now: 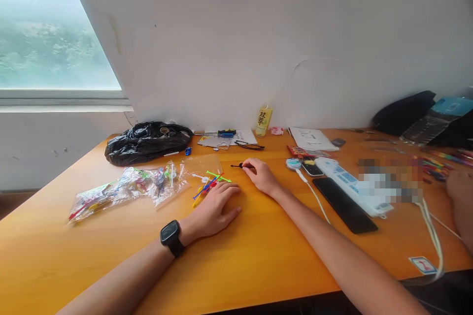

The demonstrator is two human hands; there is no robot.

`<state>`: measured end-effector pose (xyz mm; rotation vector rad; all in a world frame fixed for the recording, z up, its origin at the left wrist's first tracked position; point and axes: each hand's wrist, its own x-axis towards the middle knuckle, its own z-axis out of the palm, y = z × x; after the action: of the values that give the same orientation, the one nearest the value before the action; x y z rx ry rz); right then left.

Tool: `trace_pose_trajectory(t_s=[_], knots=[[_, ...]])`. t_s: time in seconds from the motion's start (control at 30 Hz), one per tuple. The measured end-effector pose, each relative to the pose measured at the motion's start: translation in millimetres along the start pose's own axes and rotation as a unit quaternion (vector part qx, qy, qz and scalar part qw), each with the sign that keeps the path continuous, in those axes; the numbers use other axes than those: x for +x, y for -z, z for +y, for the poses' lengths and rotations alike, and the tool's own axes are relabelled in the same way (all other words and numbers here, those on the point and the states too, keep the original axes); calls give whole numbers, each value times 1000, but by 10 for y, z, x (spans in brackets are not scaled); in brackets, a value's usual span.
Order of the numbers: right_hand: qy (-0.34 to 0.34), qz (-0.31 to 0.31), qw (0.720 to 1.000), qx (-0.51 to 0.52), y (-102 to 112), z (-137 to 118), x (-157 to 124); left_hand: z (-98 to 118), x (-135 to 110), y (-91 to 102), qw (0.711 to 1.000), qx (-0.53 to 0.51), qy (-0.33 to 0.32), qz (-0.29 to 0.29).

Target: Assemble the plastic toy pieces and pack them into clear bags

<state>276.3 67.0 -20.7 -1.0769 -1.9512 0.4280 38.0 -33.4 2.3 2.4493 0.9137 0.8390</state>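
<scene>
My left hand [214, 206], with a black watch on its wrist, lies flat on the orange table [258, 246], fingers stretched toward a small heap of coloured plastic sticks [209, 184]. My right hand [260, 174] rests further back, its fingers pinched on a small black stick-like piece [238, 165] that pokes out to the left. An empty clear bag [201, 165] lies just behind the sticks.
Clear bags of coloured parts [125, 189] lie to the left, with a black plastic bag [146, 141] behind them. A drink carton [263, 121] stands by the wall. A phone [343, 204] and white power strip [349, 182] lie on the right. Another person's hand [460, 192] shows at the right edge.
</scene>
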Motion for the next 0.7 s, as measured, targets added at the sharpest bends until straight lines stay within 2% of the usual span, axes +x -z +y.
trace_pose_trajectory(t_s=[0.1, 0.2, 0.33, 0.43, 0.6, 0.7], knots=[[-43, 2, 996, 81, -22, -76, -2, -29, -7, -16, 999, -18, 40, 15], [-93, -12, 976, 196, 13, -162, 13, -77, -12, -43, 993, -41, 98, 45], [-124, -92, 934, 322, 74, -340, 0, -89, 27, -31, 976, -147, 125, 97], [-123, -141, 919, 346, 50, -464, -43, -70, 74, 14, 957, -228, 127, 128], [-114, -160, 915, 353, -31, -535, -98, -80, 88, 36, 949, -224, 132, 178], [-111, -162, 918, 345, -39, -545, -105, -65, 74, 42, 944, -238, 135, 186]])
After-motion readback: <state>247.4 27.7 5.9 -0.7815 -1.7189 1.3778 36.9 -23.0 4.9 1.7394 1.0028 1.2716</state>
